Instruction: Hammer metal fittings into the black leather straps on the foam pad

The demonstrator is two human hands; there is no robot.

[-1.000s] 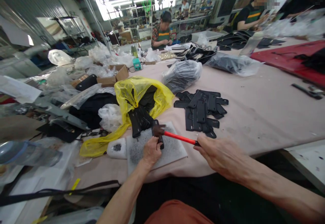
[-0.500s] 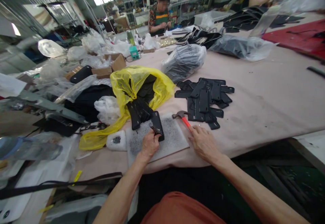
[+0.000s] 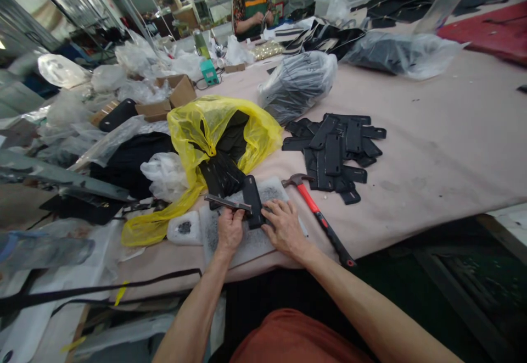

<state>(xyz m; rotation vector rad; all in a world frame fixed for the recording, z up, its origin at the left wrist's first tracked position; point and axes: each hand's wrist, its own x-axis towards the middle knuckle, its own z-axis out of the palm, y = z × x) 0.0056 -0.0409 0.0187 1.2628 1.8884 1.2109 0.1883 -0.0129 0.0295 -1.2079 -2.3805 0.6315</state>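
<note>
My left hand (image 3: 230, 232) is closed around a dark metal rod, which looks like a punch (image 3: 224, 202), tilted sideways over a white slab (image 3: 234, 253). Beneath its right end lies a flat black piece (image 3: 252, 195) with rounded corners and a small slot near the top. My right hand (image 3: 286, 228) rests on the slab with fingers apart, fingertips against the black piece's right edge. A claw hammer (image 3: 310, 201) with a red and black handle lies to the right, out of my hand.
Similar black pieces (image 3: 333, 154) are heaped right of the slab. Behind it sits a yellow bag (image 3: 185, 121) holding more. A small white block (image 3: 184, 227) is at the left. Farther back are a plastic-wrapped bundle (image 3: 298, 85), cardboard box (image 3: 181, 91) and a person (image 3: 253, 9).
My right hand has let go of the hammer and moved left to the black piece. The hammer now lies on the table. The rod in my left hand has swung to lie nearly level.
</note>
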